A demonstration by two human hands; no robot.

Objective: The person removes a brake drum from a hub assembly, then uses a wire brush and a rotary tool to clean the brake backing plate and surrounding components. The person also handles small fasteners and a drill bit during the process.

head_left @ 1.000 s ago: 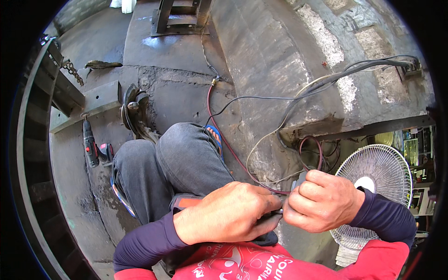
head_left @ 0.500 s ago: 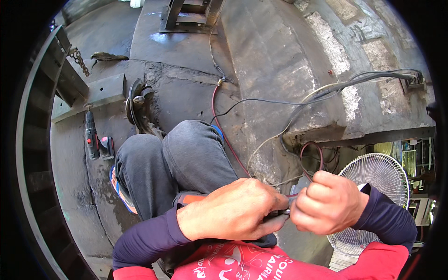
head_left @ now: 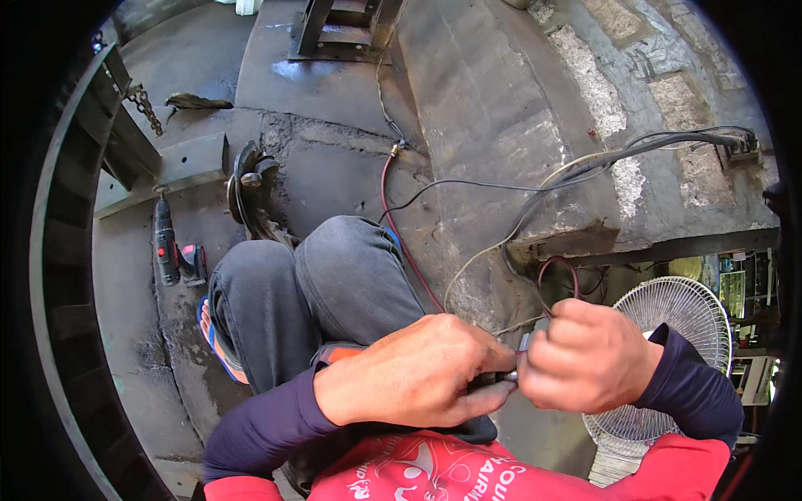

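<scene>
My left hand (head_left: pixel 422 367) is closed, its thumb and fingers pinching a small dark metal piece (head_left: pixel 484 381). That piece points at my right hand (head_left: pixel 576 359), a closed fist meeting it just above my lap. What the right fist grips is mostly hidden by its fingers. An orange and dark-grey object (head_left: pixel 341 352) shows partly behind my left wrist; its kind is unclear. A dark red hose (head_left: pixel 407 250) runs from a brass fitting (head_left: pixel 395 150) on the floor past my knee and behind my hands.
A cordless drill (head_left: pixel 165 242) and a separate battery (head_left: pixel 194 264) lie on the left by a steel beam (head_left: pixel 188 163). A white wire-cage fan (head_left: pixel 677 313) stands at right. Black cables (head_left: pixel 576 174) cross the concrete ledge (head_left: pixel 501 108). A metal frame (head_left: pixel 63 275) curves along the left.
The right fist has shifted and turned slightly and is a little blurred. My left hand keeps its pinch, and the view has moved by a few pixels.
</scene>
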